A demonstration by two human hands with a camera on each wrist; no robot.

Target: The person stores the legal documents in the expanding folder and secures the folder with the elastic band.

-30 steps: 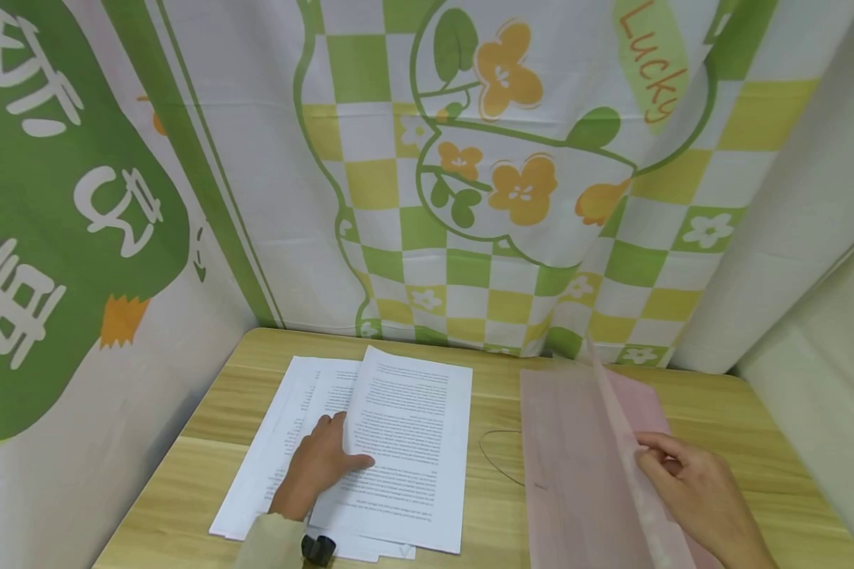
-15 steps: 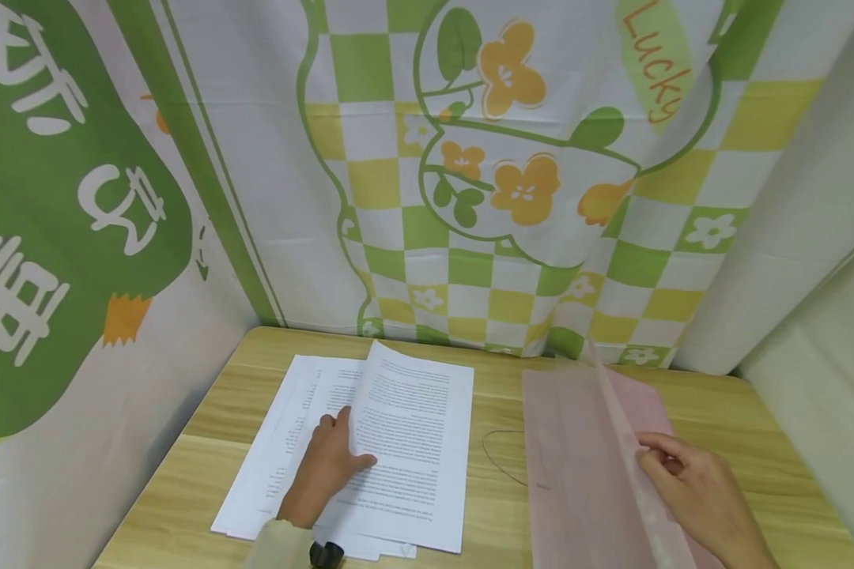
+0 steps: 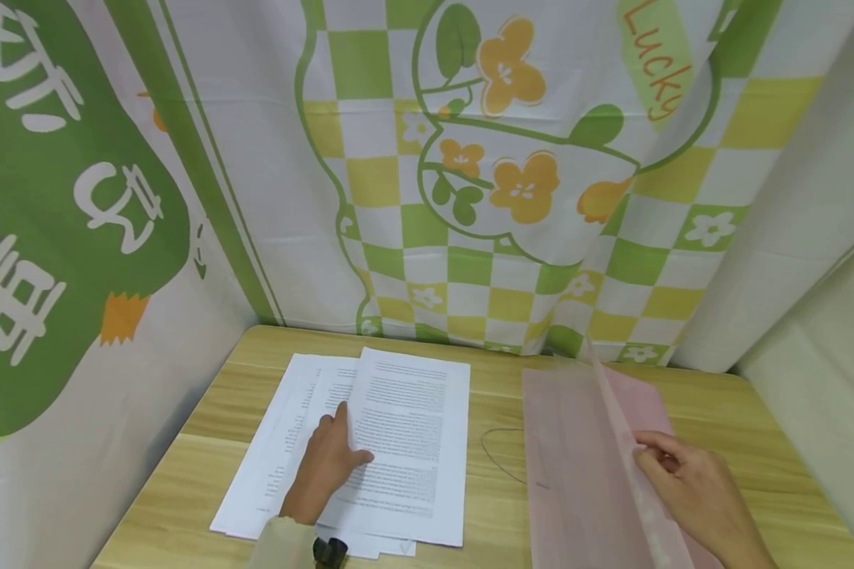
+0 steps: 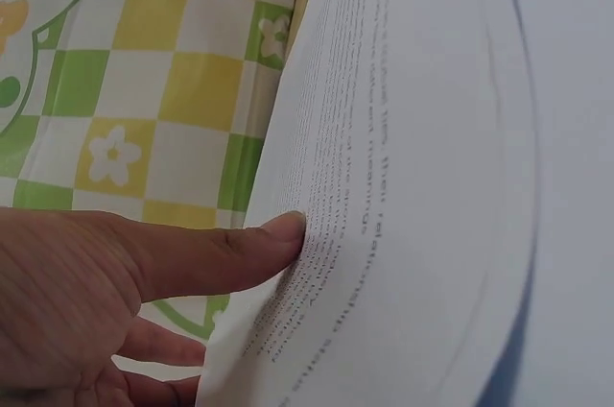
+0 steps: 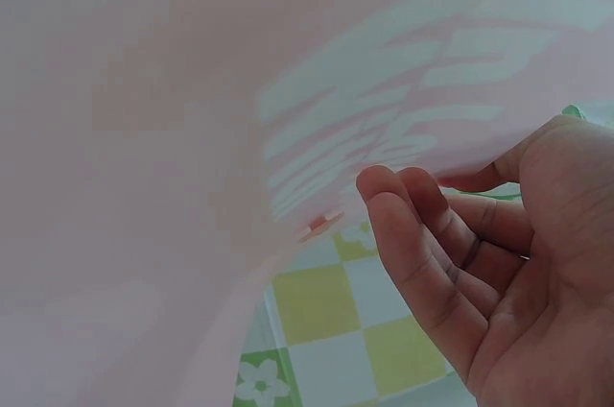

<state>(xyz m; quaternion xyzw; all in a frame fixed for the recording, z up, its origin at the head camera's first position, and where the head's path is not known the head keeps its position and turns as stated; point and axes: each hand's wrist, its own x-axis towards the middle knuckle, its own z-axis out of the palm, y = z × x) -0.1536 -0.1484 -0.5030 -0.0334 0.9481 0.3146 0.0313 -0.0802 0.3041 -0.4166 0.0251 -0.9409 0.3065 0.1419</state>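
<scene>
On the left of the table, my left hand [image 3: 327, 462] holds the left edge of the top printed sheet [image 3: 409, 442]. In the left wrist view its thumb [image 4: 230, 255] lies on the printed face, and the other fingers pass behind the paper. More printed sheets [image 3: 277, 442] lie fanned out beneath. At the right, my right hand [image 3: 697, 490] pinches the raised cover of a pink translucent folder [image 3: 569, 466], which stands partly open. The right wrist view shows fingertips [image 5: 379, 181] at the cover's edge; the thumb is partly hidden behind them.
A thin cord [image 3: 494, 458] loops out from the folder's left side onto the wooden table [image 3: 206, 427]. Patterned cloth [image 3: 462, 269] hangs right behind the table's back edge. A white cloth wall [image 3: 192, 356] borders the left side.
The top sheet's far left corner rose slightly, then settled lower, and the sheet now lies flatter. My left hand shifted slightly. My right hand and the folder have stayed put.
</scene>
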